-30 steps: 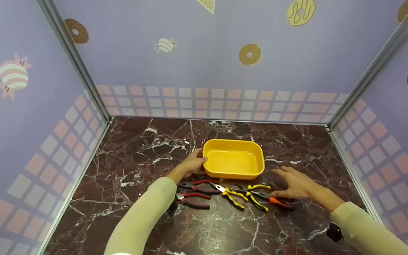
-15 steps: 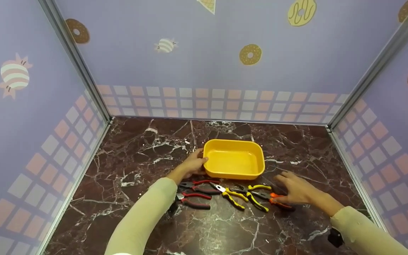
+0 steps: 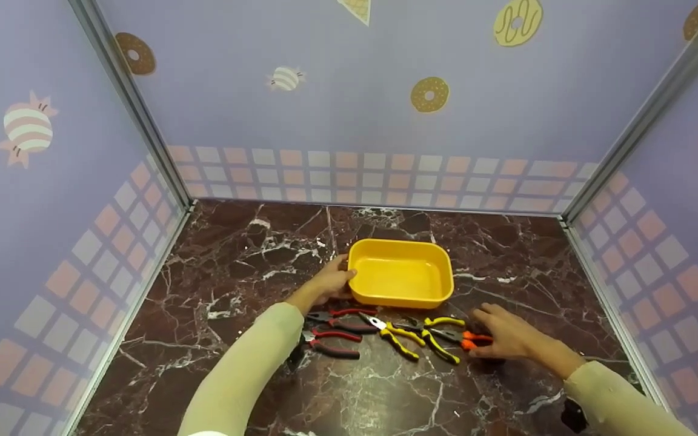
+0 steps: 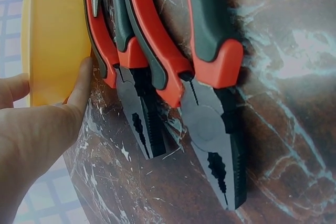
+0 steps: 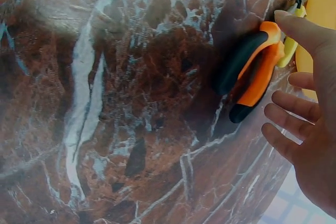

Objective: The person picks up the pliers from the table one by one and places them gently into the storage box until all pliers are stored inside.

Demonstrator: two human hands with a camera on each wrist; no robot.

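Observation:
My left hand (image 3: 329,283) pinches the left wall of an open yellow plastic bin (image 3: 400,280), the thumb on one side and fingers on the other. My right hand (image 3: 509,333) is held beside a pair of pliers with orange-and-black handles (image 5: 257,85). In the right wrist view its thumb and fingers are spread apart, with the thumb tip near the handle end closest to the jaws. Those pliers lie flat, their head partly behind the yellow-and-black pliers (image 3: 440,347). In the left wrist view, red-and-black combination pliers (image 4: 205,124) lie below the left hand.
Another pair of red-and-black pliers (image 4: 134,90) lies by the bin. Second yellow-and-black pliers (image 3: 398,344) sit mid-row, in front of the bin. The dark marble-patterned surface (image 3: 379,399) is enclosed by purple patterned panels (image 3: 349,109) at the back and both sides.
My right hand has moved slightly toward me and down, coming alongside the orange handles. My left hand, the bin and the pliers have stayed in place.

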